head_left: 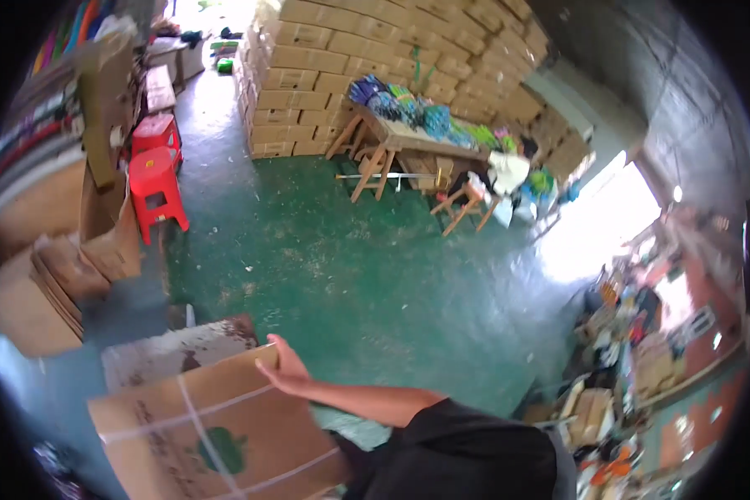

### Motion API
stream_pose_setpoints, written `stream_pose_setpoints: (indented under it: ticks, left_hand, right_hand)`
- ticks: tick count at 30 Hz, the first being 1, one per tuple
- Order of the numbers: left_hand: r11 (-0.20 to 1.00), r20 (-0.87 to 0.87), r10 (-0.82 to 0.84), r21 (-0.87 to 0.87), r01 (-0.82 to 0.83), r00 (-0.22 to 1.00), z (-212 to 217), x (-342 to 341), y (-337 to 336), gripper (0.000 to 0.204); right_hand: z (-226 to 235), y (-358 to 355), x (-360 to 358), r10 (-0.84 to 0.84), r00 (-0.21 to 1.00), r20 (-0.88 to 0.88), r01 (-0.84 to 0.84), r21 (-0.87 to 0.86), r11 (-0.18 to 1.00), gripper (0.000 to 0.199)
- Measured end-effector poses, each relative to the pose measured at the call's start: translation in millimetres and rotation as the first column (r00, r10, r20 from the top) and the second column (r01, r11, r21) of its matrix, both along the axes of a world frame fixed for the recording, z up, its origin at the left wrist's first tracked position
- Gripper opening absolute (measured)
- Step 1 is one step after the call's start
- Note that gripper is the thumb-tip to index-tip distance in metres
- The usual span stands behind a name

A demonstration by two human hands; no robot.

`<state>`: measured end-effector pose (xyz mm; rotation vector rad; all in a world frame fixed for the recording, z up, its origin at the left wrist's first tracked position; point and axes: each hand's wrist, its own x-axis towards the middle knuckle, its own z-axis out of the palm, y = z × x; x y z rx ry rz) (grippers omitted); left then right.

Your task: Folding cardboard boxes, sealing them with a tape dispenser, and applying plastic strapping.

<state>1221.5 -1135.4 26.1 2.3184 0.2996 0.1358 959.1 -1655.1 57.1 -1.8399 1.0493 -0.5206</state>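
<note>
A large brown cardboard box (292, 442) fills the lower left, tilted. White strapping crosses it both ways, and a green fruit-shaped print and dark lettering mark its face. My right hand (287, 371) grips the box at its far right corner, fingers and thumb at the edge. My right forearm reaches across from a black sleeve at the bottom. Of my left hand nothing shows. Just beyond the box lies a pale, flat slab with dark red-brown stains (150, 362).
Red plastic stools (154, 179) and flattened cartons (29, 292) line the left. Stacked cartons (300, 79) form a wall at the back. A wooden table (383, 129) carries colourful bundles, with a small wooden stool (458, 212) nearby. Clutter (596, 408) covers the right side. The floor (325, 258) is green.
</note>
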Motion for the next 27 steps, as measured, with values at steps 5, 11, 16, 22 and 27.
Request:
stream_pose_setpoints:
  ticks: [5, 11, 16, 22, 27]
  left_hand:
    - [0.945, -0.081, -0.083, -0.323, 0.052, 0.993, -1.8, -13.7, -0.2, 0.053]
    - [0.756, -0.278, -0.263, -0.654, 0.018, 0.924, -8.6, -28.5, 4.8, 0.055]
    - [0.661, -0.292, -0.408, -0.748, 0.059, 0.865, -13.9, -32.7, -15.7, 0.056]
    - [0.803, -0.044, -0.543, -0.320, 0.503, 0.839, 36.3, -41.2, -76.5, 0.053]
    - [0.607, 0.458, -0.741, 0.146, 0.781, 0.491, -49.1, -72.7, -8.3, 0.055]
  right_hand:
    - [-22.9, -61.4, -38.0, -0.246, 0.957, 0.155, 0.142, 0.489, 0.861, 0.075]
    - [-52.7, -59.4, -122.2, 0.170, 0.980, 0.100, -0.171, 0.861, 0.479, 0.071]
    - [-157.2, -33.1, -169.7, 0.030, 0.946, 0.323, -0.320, 0.914, 0.248, 0.067]
    - [-115.0, -36.5, -192.6, 0.008, 0.996, 0.094, -0.093, 0.964, 0.250, 0.064]
    - [-101.1, -43.2, -208.3, 0.039, 0.999, -0.017, 0.007, 0.968, 0.250, 0.063]
